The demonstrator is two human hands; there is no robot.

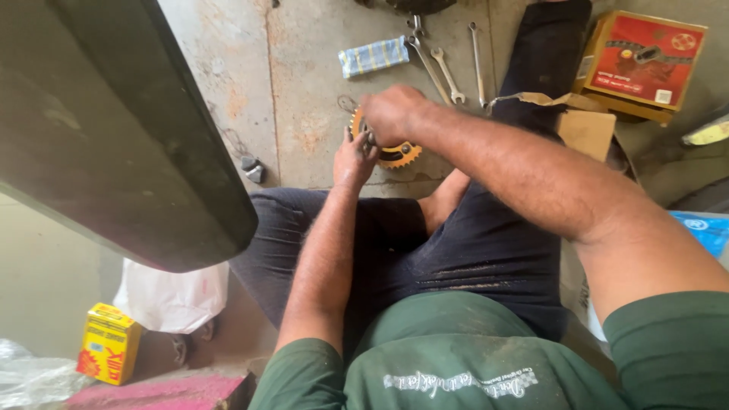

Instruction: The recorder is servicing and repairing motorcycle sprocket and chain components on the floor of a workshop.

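A gold toothed sprocket (400,154) lies on the concrete floor between my knees. My left hand (352,159) rests on its near left edge, fingers on the dark hub. My right hand (392,112) is closed over the top of the sprocket, gripping something small at its centre that the fingers hide. Both forearms reach forward over my dark trousers.
Several spanners (444,64) and a folded striped cloth (373,56) lie beyond the sprocket. A red box (644,62) and an open cardboard box (581,125) sit at the right. A large dark panel (114,129) fills the left. A yellow carton (108,344) and white bag (173,296) sit lower left.
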